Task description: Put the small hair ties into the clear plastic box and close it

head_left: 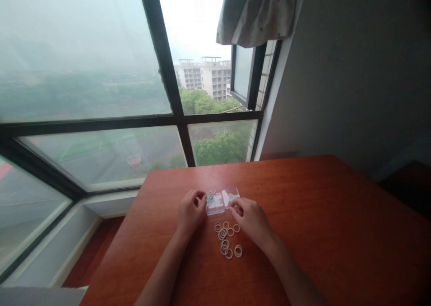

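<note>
A small clear plastic box (215,209) with compartments sits on the reddish-brown table, its clear lid (232,196) folded out to the right. Some pale rings (209,196) lie in its far left compartment. My left hand (191,211) is closed on the box's left side, thumb and fingers at the edge. With fingers pinched, my right hand (249,214) holds the lid at its near right part. Several loose pale rings (225,244) lie on the table just in front of the box, between my forearms, some overlapping.
The wooden table (303,229) spreads around the box, its far edge close to a dark-framed window (182,119). One window pane (244,77) stands open at the right, under a hanging grey curtain (257,14). A plain wall (336,72) rises at the right.
</note>
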Tool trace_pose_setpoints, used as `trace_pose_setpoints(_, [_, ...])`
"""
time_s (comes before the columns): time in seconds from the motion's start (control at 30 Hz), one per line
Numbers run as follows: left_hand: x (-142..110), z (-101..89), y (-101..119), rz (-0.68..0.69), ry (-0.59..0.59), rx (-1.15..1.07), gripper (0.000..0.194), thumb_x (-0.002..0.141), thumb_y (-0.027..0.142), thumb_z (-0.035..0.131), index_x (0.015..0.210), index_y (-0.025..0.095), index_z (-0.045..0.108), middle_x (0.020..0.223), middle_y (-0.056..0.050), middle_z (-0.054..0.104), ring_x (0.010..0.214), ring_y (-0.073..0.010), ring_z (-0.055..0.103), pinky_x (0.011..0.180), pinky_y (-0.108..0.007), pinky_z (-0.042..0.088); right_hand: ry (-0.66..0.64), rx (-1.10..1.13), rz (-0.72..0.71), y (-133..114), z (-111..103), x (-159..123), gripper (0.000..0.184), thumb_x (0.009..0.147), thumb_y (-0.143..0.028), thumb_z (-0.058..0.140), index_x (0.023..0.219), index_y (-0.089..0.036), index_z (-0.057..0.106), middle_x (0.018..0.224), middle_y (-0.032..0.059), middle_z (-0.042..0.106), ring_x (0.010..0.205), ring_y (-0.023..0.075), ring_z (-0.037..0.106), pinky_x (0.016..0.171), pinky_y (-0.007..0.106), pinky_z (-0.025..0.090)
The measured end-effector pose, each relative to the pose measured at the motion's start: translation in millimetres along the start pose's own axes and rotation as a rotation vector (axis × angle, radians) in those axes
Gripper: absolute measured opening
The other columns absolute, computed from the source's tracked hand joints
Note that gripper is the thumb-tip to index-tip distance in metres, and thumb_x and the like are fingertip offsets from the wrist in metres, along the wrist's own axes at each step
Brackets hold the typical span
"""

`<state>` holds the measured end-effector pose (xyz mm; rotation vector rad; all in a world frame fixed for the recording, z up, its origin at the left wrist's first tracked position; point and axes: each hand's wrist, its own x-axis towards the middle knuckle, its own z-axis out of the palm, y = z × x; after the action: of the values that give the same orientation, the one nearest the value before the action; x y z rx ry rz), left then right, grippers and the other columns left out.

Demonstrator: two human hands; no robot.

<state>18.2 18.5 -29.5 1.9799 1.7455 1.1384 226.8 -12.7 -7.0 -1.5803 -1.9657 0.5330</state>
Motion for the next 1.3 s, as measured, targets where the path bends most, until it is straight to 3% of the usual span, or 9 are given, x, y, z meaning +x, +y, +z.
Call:
trace_pose_setpoints(0.57, [-0.5, -4.8, 4.9, 0.013, -0.052, 0.008, 0.015, 0.083, 0.028, 0.053, 0.078, 0.018, 0.063, 0.073, -0.001, 0.062, 0.06, -0.0132, 0.054, 0.06, -0.025, 0.042, -0.121, -0.096, 0.036, 5.6, -8.3, 1.3, 0.013, 0.085, -0.022, 0.055, 0.083, -0.022, 0.068, 0.074, 0.0, 0.069, 0.067, 0.0135, 0.059, 0.061, 0.023, 0.033])
trace_pose_setpoints(0.9, [-4.3, -13.1, 15.2, 0.123, -0.114, 0.026, 0.014, 0.085, 0.025, 0.051, 0.08, 0.019, 0.062, 0.073, -0.001, 0.06, 0.063, -0.0135, 0.052, 0.06, -0.024, 0.039, -0.274, -0.103, 0.04, 9.2, -14.5, -2.7, 0.012, 0.079, -0.019, 0.058, 0.08, -0.022, 0.071, 0.078, 0.0017, 0.072, 0.073, 0.0149, 0.064, 0.064, 0.022, 0.037])
trace_pose_setpoints(1.3, [-8.1, -14.5, 21.2, 0.155, -0.198, 0.025, 0.011, 0.083, 0.023, 0.051, 0.08, 0.02, 0.061, 0.076, -0.001, 0.06, 0.063, -0.0132, 0.052, 0.06, -0.024, 0.039, -0.377, -0.131, 0.069, 11.2, -12.8, -6.5, 0.008, 0.074, -0.023, 0.065, 0.079, -0.024, 0.071, 0.078, -0.0001, 0.073, 0.071, 0.0144, 0.064, 0.058, 0.022, 0.034])
